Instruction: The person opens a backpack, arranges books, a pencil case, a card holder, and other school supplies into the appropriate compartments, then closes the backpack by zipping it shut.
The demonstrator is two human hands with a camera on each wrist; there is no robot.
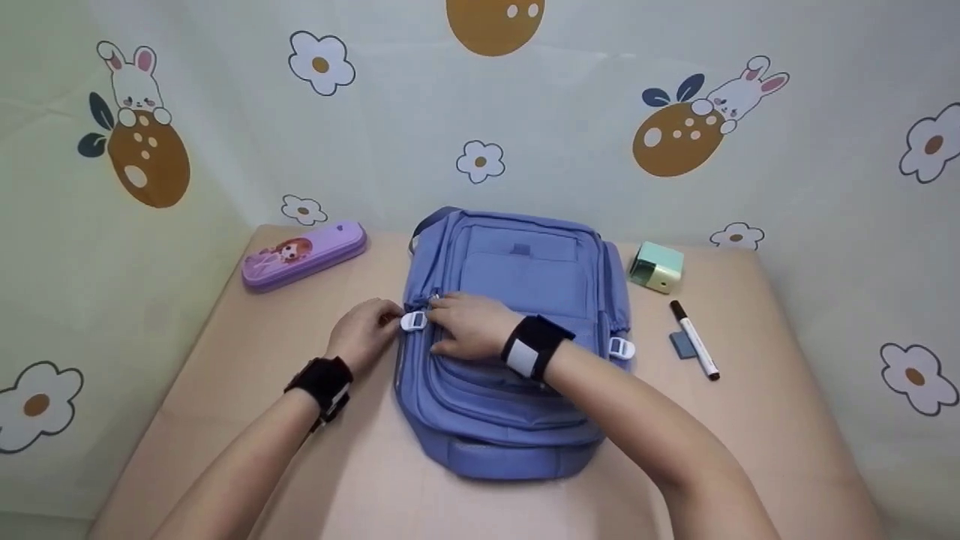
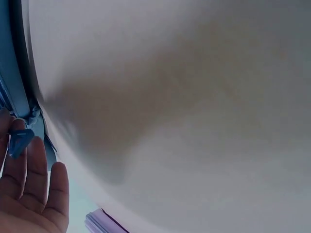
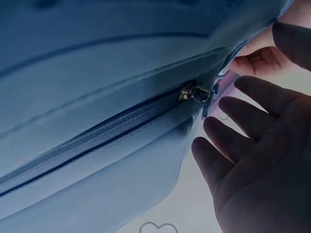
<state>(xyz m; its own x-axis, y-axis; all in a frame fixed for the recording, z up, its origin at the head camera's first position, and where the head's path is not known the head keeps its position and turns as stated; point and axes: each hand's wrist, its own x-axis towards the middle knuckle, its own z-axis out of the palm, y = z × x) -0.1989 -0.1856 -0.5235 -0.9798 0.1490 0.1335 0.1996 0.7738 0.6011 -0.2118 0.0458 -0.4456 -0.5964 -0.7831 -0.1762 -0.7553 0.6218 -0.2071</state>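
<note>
Lying at the middle of the desk, the blue backpack looked soft and fairly light, its fabric apt to bunch when tugged. The right grip, fingers loosely spread and apparently holding nothing, hovered by a gold zip slider at the pack's ten o'clock. The left grip bent toward nine o'clock, beside a white buckle; I couldn't tell whether it pinched anything. The slider's pull seemed the best hold, with the fabric braced.
</note>
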